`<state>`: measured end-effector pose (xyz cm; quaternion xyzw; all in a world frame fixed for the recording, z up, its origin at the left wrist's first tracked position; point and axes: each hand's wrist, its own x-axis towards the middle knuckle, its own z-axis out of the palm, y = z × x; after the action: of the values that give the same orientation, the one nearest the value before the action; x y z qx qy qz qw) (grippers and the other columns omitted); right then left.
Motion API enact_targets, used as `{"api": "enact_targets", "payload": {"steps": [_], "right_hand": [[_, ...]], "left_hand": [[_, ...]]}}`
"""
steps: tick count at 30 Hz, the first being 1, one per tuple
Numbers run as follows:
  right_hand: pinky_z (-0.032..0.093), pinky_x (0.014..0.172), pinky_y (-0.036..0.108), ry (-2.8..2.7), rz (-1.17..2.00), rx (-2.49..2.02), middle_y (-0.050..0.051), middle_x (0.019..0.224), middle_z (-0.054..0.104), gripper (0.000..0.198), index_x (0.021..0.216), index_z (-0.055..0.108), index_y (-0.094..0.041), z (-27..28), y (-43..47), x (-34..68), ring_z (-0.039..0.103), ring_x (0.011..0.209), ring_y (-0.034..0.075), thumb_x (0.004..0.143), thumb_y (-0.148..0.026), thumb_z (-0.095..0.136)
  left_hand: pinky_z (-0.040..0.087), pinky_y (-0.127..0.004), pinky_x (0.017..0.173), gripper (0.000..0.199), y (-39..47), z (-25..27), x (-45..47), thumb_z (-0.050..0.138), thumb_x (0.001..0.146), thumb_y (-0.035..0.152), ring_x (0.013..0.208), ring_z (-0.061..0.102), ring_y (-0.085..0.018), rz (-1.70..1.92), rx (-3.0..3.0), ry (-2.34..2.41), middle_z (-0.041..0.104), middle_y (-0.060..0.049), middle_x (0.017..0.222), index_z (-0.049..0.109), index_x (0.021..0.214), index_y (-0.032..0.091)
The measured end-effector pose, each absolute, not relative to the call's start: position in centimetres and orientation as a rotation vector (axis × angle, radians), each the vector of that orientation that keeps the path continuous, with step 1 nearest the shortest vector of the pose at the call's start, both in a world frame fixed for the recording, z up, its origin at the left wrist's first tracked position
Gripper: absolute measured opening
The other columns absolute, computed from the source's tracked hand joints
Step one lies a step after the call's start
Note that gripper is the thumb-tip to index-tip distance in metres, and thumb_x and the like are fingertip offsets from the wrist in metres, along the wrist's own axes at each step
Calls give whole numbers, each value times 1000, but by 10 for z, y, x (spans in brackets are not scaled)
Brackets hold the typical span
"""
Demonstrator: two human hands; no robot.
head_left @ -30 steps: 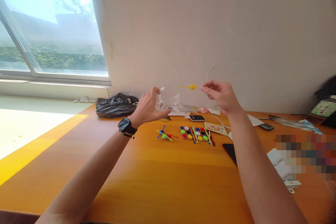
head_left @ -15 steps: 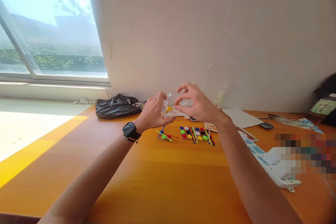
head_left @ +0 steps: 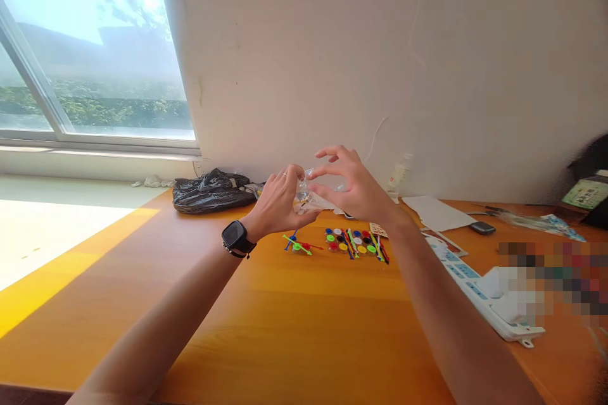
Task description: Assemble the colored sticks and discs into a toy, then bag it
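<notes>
1. An orange-brown wooden bench [head_left: 285,329] is spreading across the scene, and a pale wall [head_left: 308,44] is rising behind its far edge.
2. At far left, sunlight is coming through a window [head_left: 118,76], and a bright patch is falling on the bench's left side.
3. A black plastic bag [head_left: 209,193] is lying at the far left of the bench; a white power strip [head_left: 468,281] is running along the right.
4. The clear bag [head_left: 303,188] is looking thin, crumpled and glossy, with a small yellow piece [head_left: 301,203] showing at its lower part.
5. This clear bag is hanging above the far middle of the bench, beyond the coloured spinners [head_left: 297,245] and the coloured discs [head_left: 358,242].
6. It is stretching roughly left to right between the hands; its creases are hiding any clear long axis, and the yellow piece is showing too little to tell its direction.
7. The left hand [head_left: 279,202] is gripping the clear bag; the right hand [head_left: 358,188] is holding its thumb and forefinger apart, just beside it.
</notes>
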<state>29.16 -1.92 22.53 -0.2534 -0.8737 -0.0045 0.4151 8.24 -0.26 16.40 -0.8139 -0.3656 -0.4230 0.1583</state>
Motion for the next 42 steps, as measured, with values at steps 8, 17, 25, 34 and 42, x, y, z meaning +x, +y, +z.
{"api": "enact_targets", "payload": {"steps": [8, 17, 25, 34, 42], "right_hand": [[49, 78, 32, -1636, 115, -657, 2, 87, 66, 17, 86, 64, -22, 214, 23, 298, 62, 85, 19, 96, -35, 60], [41, 63, 26, -2432, 637, -1019, 1, 71, 67, 15, 79, 70, -17, 112, 40, 240, 60, 70, 17, 84, -31, 66], [41, 63, 26, -2576, 715, -1078, 3, 73, 70, 13, 77, 70, -17, 100, 35, 233, 61, 70, 17, 84, -29, 71], [44, 64, 27, -2387, 1044, -915, 1, 79, 68, 28, 93, 73, -19, 157, 48, 279, 58, 71, 15, 88, -46, 69], [51, 69, 29, -2241, 1338, -779, 4, 80, 72, 41, 98, 75, -17, 177, 42, 292, 63, 72, 16, 83, -55, 81]], "left_hand": [[46, -43, 78, 69, 2, 170, 70, 74, 81, 61, 92, 63, -28, -1217, -2287, -1078, 61, -10, 114, 38, 126, 22], [47, -40, 75, 62, 2, 171, 66, 75, 82, 53, 87, 62, -24, -1260, -2259, -1096, 59, -8, 112, 39, 123, 23], [47, -41, 75, 63, 2, 170, 68, 75, 81, 54, 89, 63, -26, -1237, -2276, -1095, 61, -8, 111, 38, 121, 23], [47, -41, 75, 62, 2, 173, 64, 75, 81, 53, 89, 64, -26, -1242, -2256, -1127, 61, -9, 112, 39, 120, 22], [45, -37, 71, 61, 8, 169, 61, 76, 82, 49, 87, 64, -24, -1253, -2240, -1123, 60, -7, 108, 40, 123, 21]]}}
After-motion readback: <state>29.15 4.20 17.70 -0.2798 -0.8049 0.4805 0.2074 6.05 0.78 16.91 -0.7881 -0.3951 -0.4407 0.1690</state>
